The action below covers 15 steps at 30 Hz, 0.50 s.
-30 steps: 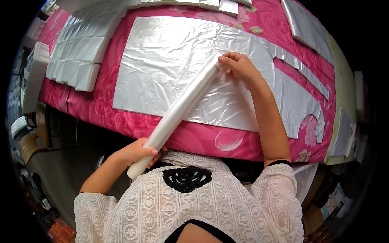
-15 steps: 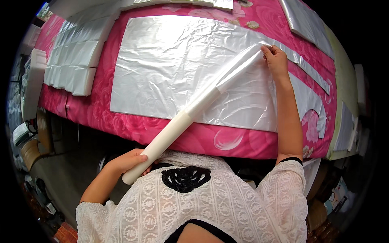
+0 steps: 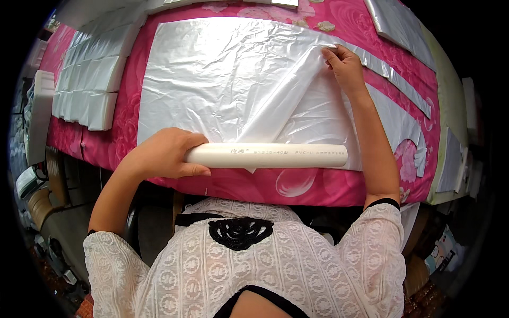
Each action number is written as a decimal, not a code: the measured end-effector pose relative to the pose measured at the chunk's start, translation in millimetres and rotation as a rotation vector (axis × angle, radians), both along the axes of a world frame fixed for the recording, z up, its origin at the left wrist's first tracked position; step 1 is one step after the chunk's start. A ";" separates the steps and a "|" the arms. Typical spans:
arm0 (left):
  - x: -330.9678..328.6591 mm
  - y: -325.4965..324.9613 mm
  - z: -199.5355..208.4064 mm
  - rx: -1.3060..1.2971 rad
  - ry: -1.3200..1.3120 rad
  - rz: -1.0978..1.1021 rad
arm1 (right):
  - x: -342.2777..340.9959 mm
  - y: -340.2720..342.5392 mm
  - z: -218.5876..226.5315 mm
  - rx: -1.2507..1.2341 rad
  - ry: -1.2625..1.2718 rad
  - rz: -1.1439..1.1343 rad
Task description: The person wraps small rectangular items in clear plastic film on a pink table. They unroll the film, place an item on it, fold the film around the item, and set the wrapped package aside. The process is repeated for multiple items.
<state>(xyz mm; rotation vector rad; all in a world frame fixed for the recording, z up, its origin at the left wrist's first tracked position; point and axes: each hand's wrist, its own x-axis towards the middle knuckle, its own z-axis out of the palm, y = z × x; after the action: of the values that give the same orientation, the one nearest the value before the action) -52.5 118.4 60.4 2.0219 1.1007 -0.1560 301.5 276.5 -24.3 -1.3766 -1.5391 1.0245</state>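
A stack of thin, shiny plastic bags lies flat in front of me on the pink table cover. My left hand is wrapped round the left end of a white plastic pipe, which lies sideways along the near edge of the stack. My right hand pinches the far corner of the top bag, its thumb and fingers pressed together. That bag is drawn into a folded strip slanting from the pinched corner down to the pipe. Whether the strip's near end passes under the pipe is hidden.
Rows of folded white bag bundles lie at the left. Another flat stack of silvery bags is at the far right. Cut plastic strips lie right of my right hand. The pink floral cover spans the table to its near edge.
The pipe has come out of the folded bag and swung from a slant to lying crosswise, left hand moving up with it. The right hand, still pinching the corner, has shifted slightly left.
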 end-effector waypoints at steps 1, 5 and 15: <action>11.5 8.0 -0.6 0.142 0.036 0.001 | -9.5 3.0 0.2 -0.003 0.012 0.059; 40.7 26.3 -27.8 0.691 -0.154 -0.087 | -30.1 14.7 1.6 -0.037 -0.006 0.176; 63.1 -11.6 -69.9 0.503 -0.259 -0.484 | -31.1 24.2 6.6 -0.171 -0.067 0.174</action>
<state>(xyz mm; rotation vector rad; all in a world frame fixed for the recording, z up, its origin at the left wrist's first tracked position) 10.6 106.8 -9.5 2.6447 0.5003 0.1523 270.3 300.6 -17.8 -1.4237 -1.6765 1.2519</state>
